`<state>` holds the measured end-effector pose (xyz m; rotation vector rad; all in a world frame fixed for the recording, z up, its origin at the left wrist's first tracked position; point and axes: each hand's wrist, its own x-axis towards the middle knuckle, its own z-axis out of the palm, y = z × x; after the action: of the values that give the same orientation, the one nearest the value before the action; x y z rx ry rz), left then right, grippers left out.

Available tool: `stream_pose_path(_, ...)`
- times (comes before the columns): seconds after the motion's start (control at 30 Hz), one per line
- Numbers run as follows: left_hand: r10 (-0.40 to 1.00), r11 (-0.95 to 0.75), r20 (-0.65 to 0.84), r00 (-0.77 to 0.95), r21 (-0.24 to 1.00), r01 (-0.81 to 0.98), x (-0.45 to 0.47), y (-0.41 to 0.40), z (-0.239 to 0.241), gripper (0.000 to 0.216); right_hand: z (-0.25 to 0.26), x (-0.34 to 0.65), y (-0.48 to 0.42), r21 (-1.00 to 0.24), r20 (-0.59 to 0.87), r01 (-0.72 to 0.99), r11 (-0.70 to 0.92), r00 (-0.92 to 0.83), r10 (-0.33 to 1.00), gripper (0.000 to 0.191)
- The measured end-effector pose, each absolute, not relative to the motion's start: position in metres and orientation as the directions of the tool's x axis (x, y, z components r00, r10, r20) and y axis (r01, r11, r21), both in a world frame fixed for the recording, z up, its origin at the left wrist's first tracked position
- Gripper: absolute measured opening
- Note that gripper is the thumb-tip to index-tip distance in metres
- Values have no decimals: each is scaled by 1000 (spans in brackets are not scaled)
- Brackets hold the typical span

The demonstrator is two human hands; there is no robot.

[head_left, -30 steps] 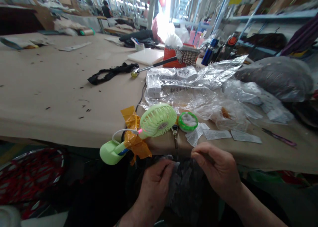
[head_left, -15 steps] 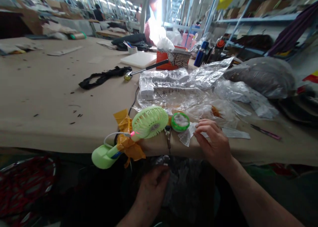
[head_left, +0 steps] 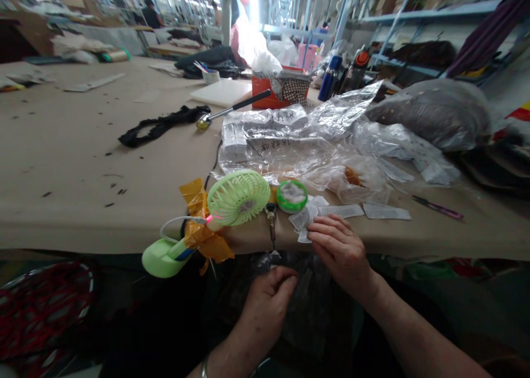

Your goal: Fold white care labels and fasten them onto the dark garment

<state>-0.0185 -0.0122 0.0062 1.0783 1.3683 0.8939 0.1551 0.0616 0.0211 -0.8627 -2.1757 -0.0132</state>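
Note:
My left hand (head_left: 271, 303) is just below the table edge, thumb and fingers pinched together; whatever they hold is too small or hidden to make out. Above it, a thin pointed tool like a soldering iron (head_left: 271, 223) points down over the edge. My right hand (head_left: 342, 251) rests at the table edge with fingers stretched out, its fingertips on crumpled white labels (head_left: 303, 219). Beside these labels sits a round green dish (head_left: 292, 196) with white wadding inside. A light green handheld fan (head_left: 239, 197) is fixed to the edge with brown tape (head_left: 207, 243).
Clear plastic bags (head_left: 290, 146) with white label stacks cover the middle of the table (head_left: 74, 185). Thread snips (head_left: 439, 207) lie at right. Further back are a metal-shafted tool (head_left: 232, 109), a black cloth strip (head_left: 161, 125), and a red box (head_left: 260, 91). A basket (head_left: 45, 312) stands below left.
My left hand has moved up and right, nearer the table edge. My right hand has shifted left and settled its fingers on the white labels. The view has tilted slightly.

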Motion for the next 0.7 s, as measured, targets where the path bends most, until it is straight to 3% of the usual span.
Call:
stream_pose_path(0.1,899,435,-419,127,887,-156,-7,-7,14,14,23,158,61,-329,709,527,784,-410,573,15)
stream_pose_path(0.2,837,545,-465,287,677,-494,3,-3,22,25,24,163,52,-363,722,459,811,-412,556,14)
stream_pose_path(0.3,831,546,-417,367,488,-681,13,3,30,31,25,168,36,-353,701,409,842,-480,527,10)
stream_pose_path(0.47,835,518,-468,290,489,-702,24,16,38,13,27,177,24,-337,637,383,860,-580,508,14)
stream_pose_path(0.57,803,565,-534,265,540,-623,26,16,39,11,33,186,37,-305,582,583,753,-512,632,31)
stream_pose_path(0.7,781,605,-576,242,603,-520,27,14,35,12,37,193,55,-120,470,845,520,-413,780,46)
